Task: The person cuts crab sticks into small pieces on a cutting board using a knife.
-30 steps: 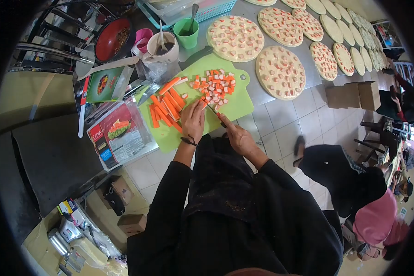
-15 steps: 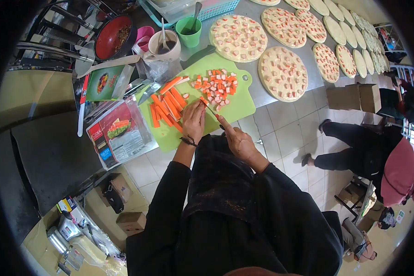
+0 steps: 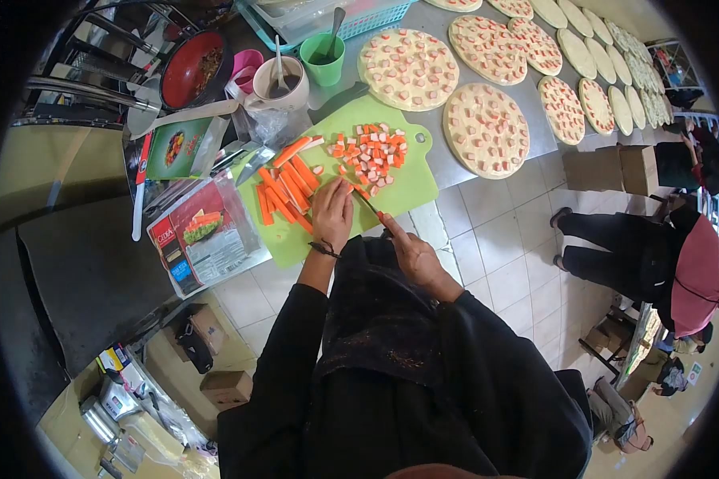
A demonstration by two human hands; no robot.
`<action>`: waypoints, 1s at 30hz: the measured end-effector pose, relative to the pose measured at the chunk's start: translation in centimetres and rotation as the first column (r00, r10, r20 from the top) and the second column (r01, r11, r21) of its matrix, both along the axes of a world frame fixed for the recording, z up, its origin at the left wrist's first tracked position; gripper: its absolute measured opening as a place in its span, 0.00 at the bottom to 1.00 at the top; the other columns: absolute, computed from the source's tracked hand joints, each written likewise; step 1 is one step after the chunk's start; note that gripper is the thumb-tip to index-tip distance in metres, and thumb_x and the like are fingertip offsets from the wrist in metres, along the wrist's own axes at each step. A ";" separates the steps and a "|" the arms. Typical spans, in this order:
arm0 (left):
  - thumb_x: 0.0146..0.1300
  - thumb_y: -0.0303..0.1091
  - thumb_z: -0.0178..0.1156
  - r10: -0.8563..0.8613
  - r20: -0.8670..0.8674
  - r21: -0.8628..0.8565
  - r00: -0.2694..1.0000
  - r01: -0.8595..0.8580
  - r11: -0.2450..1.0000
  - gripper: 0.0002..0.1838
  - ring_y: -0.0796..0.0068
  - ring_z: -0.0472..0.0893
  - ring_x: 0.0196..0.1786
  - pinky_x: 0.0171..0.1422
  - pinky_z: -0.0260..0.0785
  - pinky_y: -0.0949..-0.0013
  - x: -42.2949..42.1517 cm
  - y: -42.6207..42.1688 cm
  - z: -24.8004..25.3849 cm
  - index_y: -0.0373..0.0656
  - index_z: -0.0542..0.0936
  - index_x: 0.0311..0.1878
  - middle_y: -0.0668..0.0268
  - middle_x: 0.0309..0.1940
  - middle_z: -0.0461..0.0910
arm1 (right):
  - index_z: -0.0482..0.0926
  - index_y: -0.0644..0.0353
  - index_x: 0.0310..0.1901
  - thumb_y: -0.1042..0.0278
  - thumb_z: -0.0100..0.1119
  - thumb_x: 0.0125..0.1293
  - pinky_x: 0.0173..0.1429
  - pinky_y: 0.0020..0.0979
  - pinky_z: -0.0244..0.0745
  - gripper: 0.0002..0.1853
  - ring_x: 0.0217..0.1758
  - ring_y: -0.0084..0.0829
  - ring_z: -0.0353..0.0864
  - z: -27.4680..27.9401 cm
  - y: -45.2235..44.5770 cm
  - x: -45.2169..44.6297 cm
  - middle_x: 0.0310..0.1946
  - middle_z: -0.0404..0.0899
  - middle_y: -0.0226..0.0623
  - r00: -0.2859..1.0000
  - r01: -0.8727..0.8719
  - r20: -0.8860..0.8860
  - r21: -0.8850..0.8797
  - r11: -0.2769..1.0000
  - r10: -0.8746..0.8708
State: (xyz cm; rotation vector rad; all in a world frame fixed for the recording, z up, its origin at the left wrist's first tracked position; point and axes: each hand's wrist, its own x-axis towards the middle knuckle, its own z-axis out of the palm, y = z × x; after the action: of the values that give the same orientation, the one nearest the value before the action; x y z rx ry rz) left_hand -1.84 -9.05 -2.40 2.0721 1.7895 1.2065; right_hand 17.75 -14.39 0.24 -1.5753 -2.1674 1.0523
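Note:
My left hand (image 3: 332, 214) rests on the green cutting board (image 3: 284, 247), its fingers closed on an orange stick whose end shows at the fingertips. In my right hand (image 3: 415, 259) is a knife (image 3: 367, 203), its blade against that stick. Several whole orange sticks (image 3: 295, 182) lie on the board beyond my left hand. A pile of cut orange and white pieces (image 3: 373, 153) is on the board beyond the blade.
Topped dough rounds (image 3: 486, 130) stand in rows to the right. Behind the board are a mug (image 3: 280, 89), a green cup (image 3: 323, 65) and a pan (image 3: 193, 70). A food packet (image 3: 208, 236) lies left. A person in pink (image 3: 695, 275) stands at the far right.
The person in pink has moved and now stands with both feet apart on the tiles. A cut piece lies newly separated near the blade. My hands have barely moved.

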 end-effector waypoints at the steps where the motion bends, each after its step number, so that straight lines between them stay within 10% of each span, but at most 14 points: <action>1: 0.58 0.24 0.59 0.004 0.005 0.006 1.000 -0.004 1.000 0.12 0.55 0.78 0.49 0.56 0.69 0.58 0.0 0.1 0.3 0.36 0.80 0.47 0.58 0.46 0.80 | 0.52 0.39 0.72 0.70 0.46 0.68 0.31 0.47 0.75 0.32 0.23 0.50 0.78 0.0 0.2 0.1 0.23 0.74 0.49 0.998 0.009 -0.057 0.005 1.000 -0.008; 30: 0.55 0.23 0.61 0.022 0.084 -0.080 0.996 -0.015 0.997 0.10 0.57 0.78 0.51 0.58 0.68 0.57 -0.4 -0.5 0.1 0.39 0.80 0.42 0.59 0.46 0.80 | 0.53 0.42 0.72 0.71 0.50 0.66 0.25 0.43 0.74 0.33 0.19 0.46 0.77 3.5 1.4 -1.7 0.20 0.74 0.45 0.999 -0.033 0.022 0.109 0.993 0.031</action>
State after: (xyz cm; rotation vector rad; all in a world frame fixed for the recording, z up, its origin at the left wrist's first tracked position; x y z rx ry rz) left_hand -2.29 -9.59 -2.29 1.9364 1.7923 1.1887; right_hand 16.09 -12.95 3.72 -1.5136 -2.2297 0.9139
